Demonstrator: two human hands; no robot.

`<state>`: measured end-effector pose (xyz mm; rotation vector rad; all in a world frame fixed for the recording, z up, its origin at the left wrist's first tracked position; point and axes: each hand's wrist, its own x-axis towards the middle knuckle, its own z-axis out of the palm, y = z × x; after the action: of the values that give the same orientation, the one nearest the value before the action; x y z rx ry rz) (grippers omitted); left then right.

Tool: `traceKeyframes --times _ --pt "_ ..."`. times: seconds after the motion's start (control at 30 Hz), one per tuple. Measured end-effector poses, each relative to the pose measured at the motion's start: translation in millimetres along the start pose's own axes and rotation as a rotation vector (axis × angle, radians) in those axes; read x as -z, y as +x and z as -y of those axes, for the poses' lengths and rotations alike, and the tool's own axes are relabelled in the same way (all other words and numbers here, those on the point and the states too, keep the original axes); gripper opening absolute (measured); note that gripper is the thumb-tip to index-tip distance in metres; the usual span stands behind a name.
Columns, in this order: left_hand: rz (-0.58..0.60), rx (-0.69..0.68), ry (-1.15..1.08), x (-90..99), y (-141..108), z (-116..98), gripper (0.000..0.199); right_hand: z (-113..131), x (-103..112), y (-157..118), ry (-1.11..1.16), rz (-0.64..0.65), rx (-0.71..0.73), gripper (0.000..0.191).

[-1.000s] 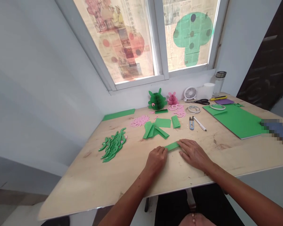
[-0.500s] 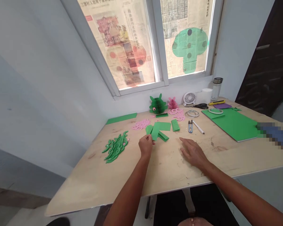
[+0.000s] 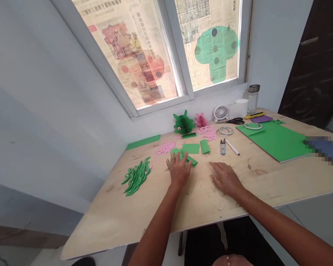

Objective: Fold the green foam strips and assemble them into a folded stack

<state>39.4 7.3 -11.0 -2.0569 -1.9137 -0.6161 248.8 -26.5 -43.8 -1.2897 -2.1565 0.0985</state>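
Observation:
My left hand [image 3: 180, 170] is spread over a small pile of green paper pieces [image 3: 192, 161], its fingertips touching or just above them. It partly hides the pieces beneath. Just behind lies a flat green paper rectangle [image 3: 191, 148], with a folded green paper piece [image 3: 204, 146] beside it. My right hand [image 3: 225, 178] rests on the wooden table [image 3: 205, 201], fingers stretched out and holding nothing. Beyond its fingertips are blue-handled thread snips [image 3: 222, 147] and a white pen [image 3: 232, 147].
Curly green paper cutouts [image 3: 137, 177] lie at left, pink cutouts [image 3: 166, 148] behind. A green honeycomb paper figure [image 3: 184, 123], a pink one [image 3: 201, 120], a small fan [image 3: 221, 112], black scissors [image 3: 235, 121] and a glass bottle [image 3: 253, 99] line the back. Green sheets [image 3: 280, 142] lie right.
My left hand has let go of the green paper strip it was pinching and opened flat over the pile. My right hand stays put. The view has shifted slightly.

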Motion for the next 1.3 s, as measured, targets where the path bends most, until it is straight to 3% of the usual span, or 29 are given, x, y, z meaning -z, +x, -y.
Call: traceKeyframes --times 0.1,0.2,0.47,0.73,0.97,1.3 --pt "0.162 -0.097 0.036 -8.1 5 -5 0.044 1 1 0 -0.018 0.002 -0.003 0.044" --pt "0.233 -0.114 0.033 -15.7 3 2 0.044 2 2 -1 -0.032 0.013 -0.020 0.042" --pt "0.211 -0.042 0.005 -23.9 -16 26 0.039 5 3 -1 -0.030 0.041 -0.019 0.040" --pt "0.114 -0.046 -0.031 -29.1 -14 29 0.032 4 1 -2 -0.025 0.033 -0.029 0.038" --pt "0.114 -0.056 -0.022 -28.4 -13 32 0.040 4 2 -2 -0.034 0.047 -0.035 0.039" --pt "0.083 -0.041 -0.033 -24.8 -15 27 0.029 4 2 -2 -0.054 0.047 -0.028 0.038"
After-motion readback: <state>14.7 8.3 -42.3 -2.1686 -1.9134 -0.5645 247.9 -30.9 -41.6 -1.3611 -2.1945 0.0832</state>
